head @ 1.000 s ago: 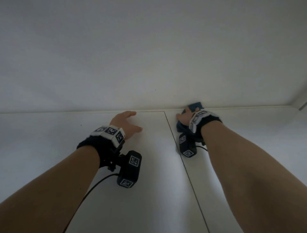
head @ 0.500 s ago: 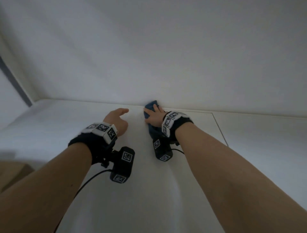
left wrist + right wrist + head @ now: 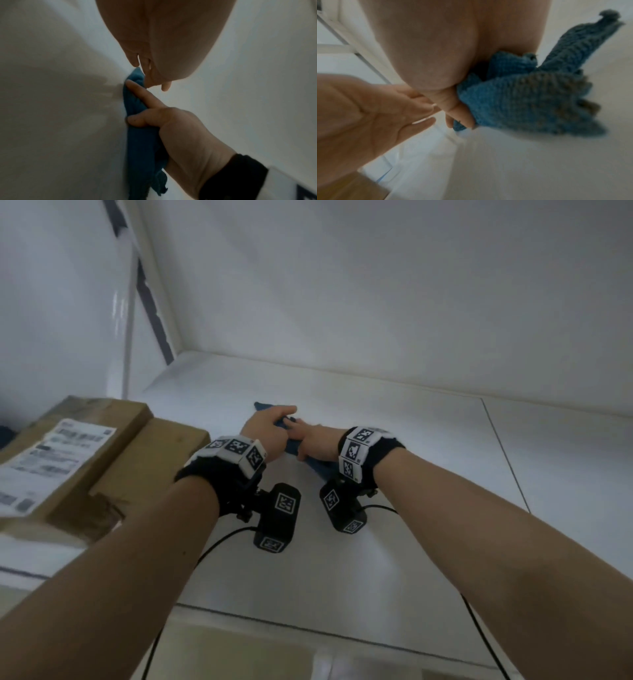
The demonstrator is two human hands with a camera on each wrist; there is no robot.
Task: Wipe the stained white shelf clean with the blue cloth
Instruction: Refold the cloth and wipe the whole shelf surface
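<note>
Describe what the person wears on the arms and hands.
No sleeves or gloves. The left wrist band and right wrist band are black, topped with white blocks bearing black square codes. Each carries a black coded camera pod trailing a thin black cable.
</note>
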